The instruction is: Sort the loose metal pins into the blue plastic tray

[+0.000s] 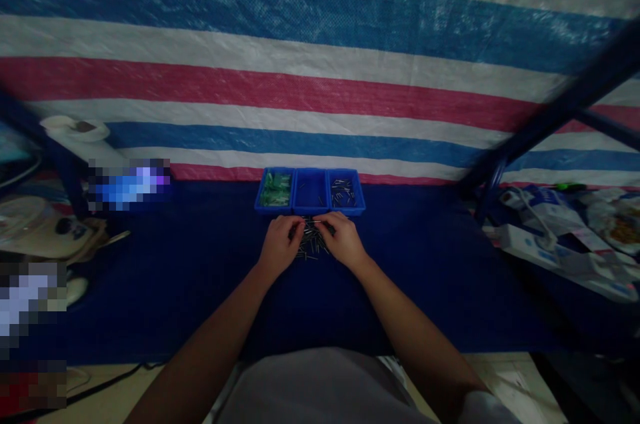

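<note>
My left hand [281, 239] and my right hand [342, 237] rest side by side on a dark blue table cloth [200, 277], fingers curled inward over a small pile of thin metal pins [311, 243]. Both hands pinch at the pile; what sits between the fingertips is too small to name. Just beyond the hands stands a row of three blue bins: the left bin [275, 189] holds green parts, the middle bin [311, 191] has a few pins, the right bin [345, 192] holds several metal pins.
A striped blue, white and red tarp [320, 77] hangs behind the table. A paper roll [75, 131] and clutter sit at the left. A power strip [540, 244] and packages lie at the right, near a blue metal frame bar [550, 117].
</note>
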Available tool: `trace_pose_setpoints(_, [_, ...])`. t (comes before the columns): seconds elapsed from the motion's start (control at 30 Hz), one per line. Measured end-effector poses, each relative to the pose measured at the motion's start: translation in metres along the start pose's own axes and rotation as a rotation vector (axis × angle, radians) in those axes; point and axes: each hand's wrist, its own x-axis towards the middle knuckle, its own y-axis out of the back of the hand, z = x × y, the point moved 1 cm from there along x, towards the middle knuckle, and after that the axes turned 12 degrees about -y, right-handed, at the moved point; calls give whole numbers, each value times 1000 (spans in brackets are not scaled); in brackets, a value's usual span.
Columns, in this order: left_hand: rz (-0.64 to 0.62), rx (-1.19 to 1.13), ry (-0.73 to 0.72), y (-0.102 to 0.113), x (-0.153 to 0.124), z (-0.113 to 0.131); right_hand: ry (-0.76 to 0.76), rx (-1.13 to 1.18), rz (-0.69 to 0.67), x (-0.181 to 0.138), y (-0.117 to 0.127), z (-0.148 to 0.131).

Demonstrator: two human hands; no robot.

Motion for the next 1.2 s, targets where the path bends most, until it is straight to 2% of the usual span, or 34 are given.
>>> trace_pose_setpoints(1.2, [-31, -3, -17, 2, 2, 1, 2, -5, 20, -1, 1, -2])
